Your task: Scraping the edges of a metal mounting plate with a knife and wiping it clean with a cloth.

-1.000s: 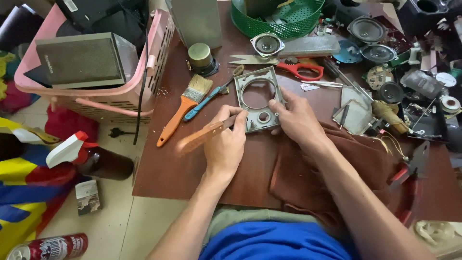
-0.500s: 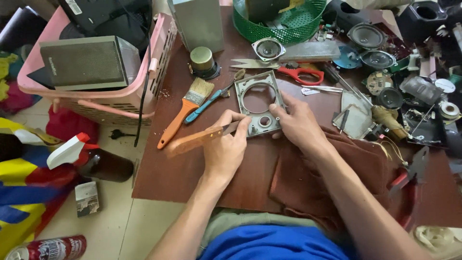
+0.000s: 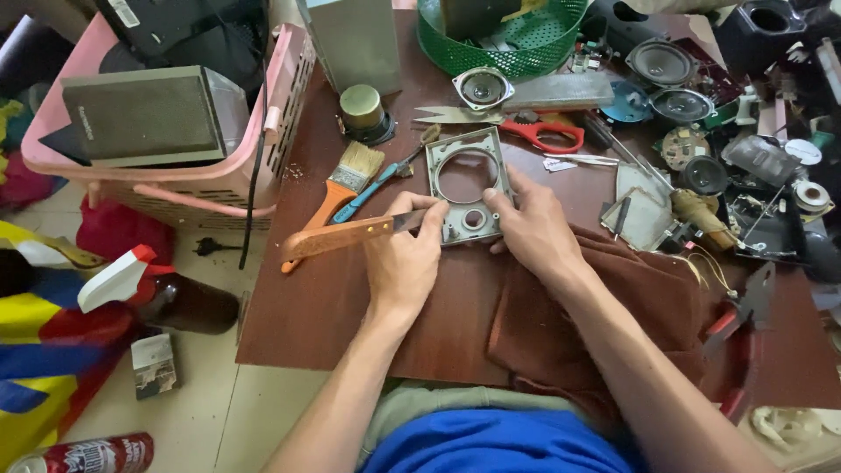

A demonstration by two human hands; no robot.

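A grey plastic speaker front panel (image 3: 466,180) with a large round hole and a smaller one lies flat on a low brown board (image 3: 350,315). My left hand (image 3: 405,258) grips a knife with a wooden handle (image 3: 337,236); its blade tip meets the panel's left edge near the lower corner. My right hand (image 3: 530,223) presses down on the panel's right side, fingers spread along its rim. An orange-handled paintbrush (image 3: 337,188) and a blue-handled screwdriver (image 3: 377,184) lie just left of the panel.
A pink basket (image 3: 236,166) holding a grey speaker box (image 3: 144,114) stands at the left. Red scissors (image 3: 543,133), a green basket (image 3: 517,44), loose speaker cones (image 3: 661,61) and parts crowd the back and right. A brown cloth (image 3: 613,307) covers my lap side. Red pliers (image 3: 736,324) lie at right.
The knife has swung from a steep slant to nearly level, and its tip has moved to the panel's left edge. My right hand stays on the panel.
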